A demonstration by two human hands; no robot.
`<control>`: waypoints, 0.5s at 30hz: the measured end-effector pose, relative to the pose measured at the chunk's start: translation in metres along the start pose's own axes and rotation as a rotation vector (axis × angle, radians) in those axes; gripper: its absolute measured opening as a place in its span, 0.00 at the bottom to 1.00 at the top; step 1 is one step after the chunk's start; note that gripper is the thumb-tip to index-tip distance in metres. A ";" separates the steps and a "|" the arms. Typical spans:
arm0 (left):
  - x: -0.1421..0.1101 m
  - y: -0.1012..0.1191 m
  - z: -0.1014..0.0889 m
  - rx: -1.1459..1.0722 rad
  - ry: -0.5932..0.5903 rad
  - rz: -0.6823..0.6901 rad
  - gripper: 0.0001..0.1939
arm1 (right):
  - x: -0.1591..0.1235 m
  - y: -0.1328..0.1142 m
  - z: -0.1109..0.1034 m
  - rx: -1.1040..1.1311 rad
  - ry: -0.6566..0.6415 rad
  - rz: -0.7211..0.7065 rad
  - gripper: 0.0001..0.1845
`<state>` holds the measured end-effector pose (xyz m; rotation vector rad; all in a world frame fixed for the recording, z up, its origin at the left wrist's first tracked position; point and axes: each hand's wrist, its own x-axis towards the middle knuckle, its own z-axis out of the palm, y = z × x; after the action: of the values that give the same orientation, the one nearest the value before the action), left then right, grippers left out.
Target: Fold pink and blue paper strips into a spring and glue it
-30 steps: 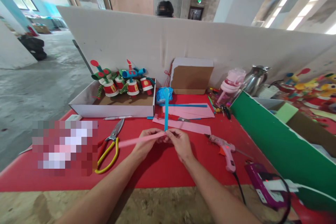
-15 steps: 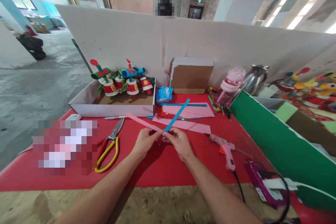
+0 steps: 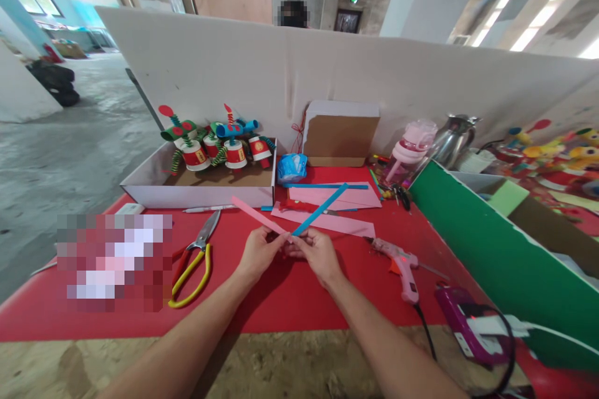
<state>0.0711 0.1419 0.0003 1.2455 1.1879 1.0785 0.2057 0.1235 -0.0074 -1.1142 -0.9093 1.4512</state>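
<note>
A pink paper strip [image 3: 255,213] slants up to the left from my left hand [image 3: 262,254], whose thumb and fingers pinch its lower end. My right hand [image 3: 319,254] is closed on a blue paper strip [image 3: 322,209], which points up to the right. The two strips meet between my thumbs in a V, above the red table cover [image 3: 290,308]; my fingers hide the exact join. Behind the strips lie pink paper sheets [image 3: 346,224] and another blue strip [image 3: 358,187]. A red-handled cutter [image 3: 299,205] rests on the pink paper.
Scissors [image 3: 204,255] with red and yellow handles lie left of my hands. On the right are a pink glue gun [image 3: 397,262], a purple power bank [image 3: 472,330] and a green box [image 3: 477,249]. A white box [image 3: 201,195] holding paper-cup figures stands at the back left.
The blue strip has tilted further to the right, and the pink strip stands a little steeper, its tip shifted right. Both hands have stayed nearly in place.
</note>
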 end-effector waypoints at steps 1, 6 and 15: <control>0.000 -0.001 0.000 -0.004 0.008 -0.009 0.13 | 0.000 -0.001 0.000 -0.010 -0.008 -0.003 0.21; 0.000 -0.002 0.001 -0.016 0.010 -0.003 0.14 | -0.001 -0.004 0.000 -0.031 -0.009 0.024 0.20; 0.001 -0.001 0.000 -0.101 -0.091 0.009 0.16 | 0.001 -0.002 -0.001 0.057 0.091 -0.035 0.19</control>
<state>0.0713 0.1423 -0.0004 1.2104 1.0474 1.0643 0.2070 0.1251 -0.0063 -1.1078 -0.8155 1.3781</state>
